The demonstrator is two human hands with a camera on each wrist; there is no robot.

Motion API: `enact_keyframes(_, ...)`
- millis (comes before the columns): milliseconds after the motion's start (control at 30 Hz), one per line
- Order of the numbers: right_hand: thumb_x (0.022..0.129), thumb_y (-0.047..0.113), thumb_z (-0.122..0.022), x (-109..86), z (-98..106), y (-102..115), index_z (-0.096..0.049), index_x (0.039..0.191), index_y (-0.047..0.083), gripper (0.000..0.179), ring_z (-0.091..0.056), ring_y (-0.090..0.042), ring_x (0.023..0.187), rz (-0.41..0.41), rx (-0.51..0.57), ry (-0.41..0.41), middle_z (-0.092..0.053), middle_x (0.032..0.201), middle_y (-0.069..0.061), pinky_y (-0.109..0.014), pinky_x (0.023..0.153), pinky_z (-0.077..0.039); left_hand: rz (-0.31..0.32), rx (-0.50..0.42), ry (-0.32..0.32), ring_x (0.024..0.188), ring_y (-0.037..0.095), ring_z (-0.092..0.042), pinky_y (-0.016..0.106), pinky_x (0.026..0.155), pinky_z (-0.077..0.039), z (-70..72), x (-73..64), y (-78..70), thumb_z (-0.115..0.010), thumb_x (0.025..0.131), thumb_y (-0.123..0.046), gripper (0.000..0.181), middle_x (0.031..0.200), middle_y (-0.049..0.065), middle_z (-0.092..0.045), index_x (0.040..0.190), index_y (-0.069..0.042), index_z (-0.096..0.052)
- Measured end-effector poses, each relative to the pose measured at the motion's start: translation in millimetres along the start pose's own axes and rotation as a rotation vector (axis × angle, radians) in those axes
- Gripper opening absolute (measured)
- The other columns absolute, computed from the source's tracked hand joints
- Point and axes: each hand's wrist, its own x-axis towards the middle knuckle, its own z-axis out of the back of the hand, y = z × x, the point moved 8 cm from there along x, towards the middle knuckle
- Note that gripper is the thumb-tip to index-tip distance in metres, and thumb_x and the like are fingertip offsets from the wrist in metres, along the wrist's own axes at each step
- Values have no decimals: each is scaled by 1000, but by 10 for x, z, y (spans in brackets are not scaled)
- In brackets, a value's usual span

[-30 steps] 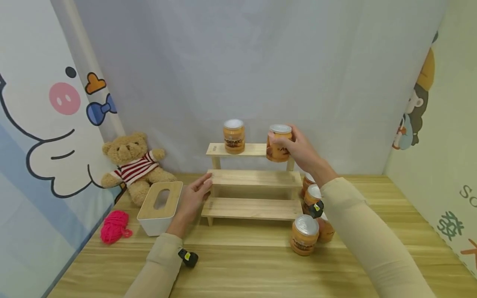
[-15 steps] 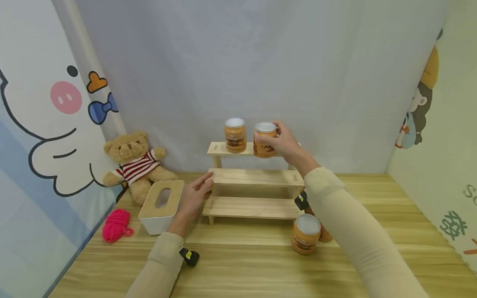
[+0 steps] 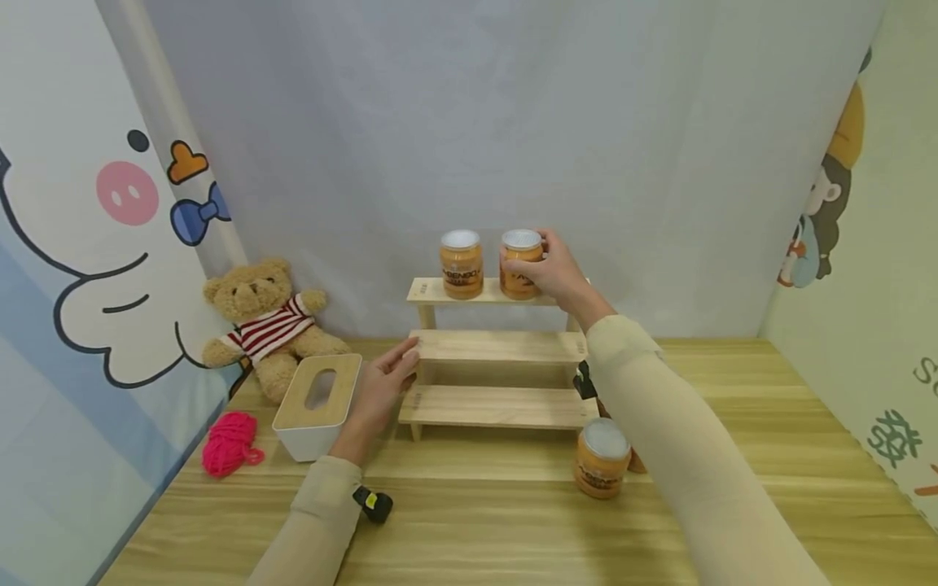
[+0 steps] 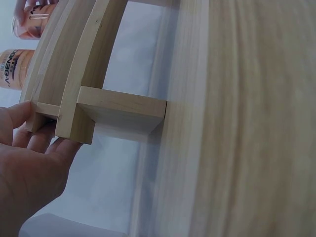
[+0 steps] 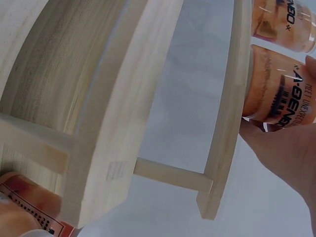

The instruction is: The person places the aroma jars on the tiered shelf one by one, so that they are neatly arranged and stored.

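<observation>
A three-step wooden stand [image 3: 498, 347] is at the middle of the table. My right hand [image 3: 560, 273] grips an orange jar [image 3: 519, 281] with a silver lid by its sides, the jar's base at the top step. To its left, another such jar [image 3: 462, 268] stands upright on the same step. My left hand [image 3: 381, 387] is at the stand's left end. In the left wrist view, the thumb and fingers of that hand [image 4: 34, 168] hold the end of a step [image 4: 74, 113] from either side.
One jar [image 3: 602, 460] stands on the table by the stand's front right, others behind it mostly hidden by my right sleeve. On the left are a white tissue box with wooden lid [image 3: 317, 407], pink yarn [image 3: 229, 443] and a teddy bear [image 3: 267, 325].
My right hand has carried its jar leftward, then down onto the top step beside the other jar. My left hand has stayed at the stand's end.
</observation>
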Motion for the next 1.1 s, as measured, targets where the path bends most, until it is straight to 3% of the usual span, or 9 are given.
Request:
enact_keyframes(200,88,24,-79,-7,15,-23,-30,150,8,81,-44,-32,130,3,-9,-2,-40,143,-16,-50,106,-42,2,5,2,72,11,-44,25,70,-42,-15,-16,-10,-59,103,-26,48,90,5,-59,147,-8,-51)
enact_keyframes(333,86,25,-82,-63,28,-63,-24,154,8,91,-42,-33,132,-11,-9,23,-37,147,-16,-49,105,-44,11,12,-8,72,15,-44,28,70,-41,-9,-27,-7,-59,103,-25,48,91,9,-59,147,-8,-51)
enact_keyframes(433,86,26,-82,-153,60,-84,-20,157,9,95,-39,-33,135,-21,1,49,-34,152,-16,-49,108,-41,26,23,-11,96,22,-62,31,87,-51,2,-31,5,-59,103,-25,48,107,15,-65,148,-9,-51)
enact_keyframes(533,88,28,-80,-283,134,-70,-20,158,9,94,-35,-34,139,-12,15,54,-33,155,-15,-50,111,-38,36,26,-13,116,26,-59,38,99,-50,14,-30,14,-59,104,-25,48,118,19,-64,148,-10,-50)
enact_keyframes(633,89,30,-78,-456,226,-48,-24,157,10,89,-34,-32,142,6,14,53,-35,155,-11,-50,112,-36,44,27,-15,102,22,-59,37,96,-50,22,-17,29,-59,103,-25,48,116,19,-63,148,-10,-50)
enact_keyframes(900,93,21,-74,-956,329,-143,-24,156,6,82,-34,-31,142,86,79,138,-36,153,-12,-52,112,-35,18,11,-8,69,13,-39,28,75,-45,-5,11,16,-59,103,-24,49,86,-1,-53,148,-7,-50)
enact_keyframes(1100,96,20,-71,-1233,525,-267,-24,155,4,77,-35,-32,141,76,21,152,-39,151,-12,-50,108,-41,25,-5,-5,71,11,-43,29,77,-45,-8,13,15,-60,103,-24,48,90,-1,-58,147,-7,-51)
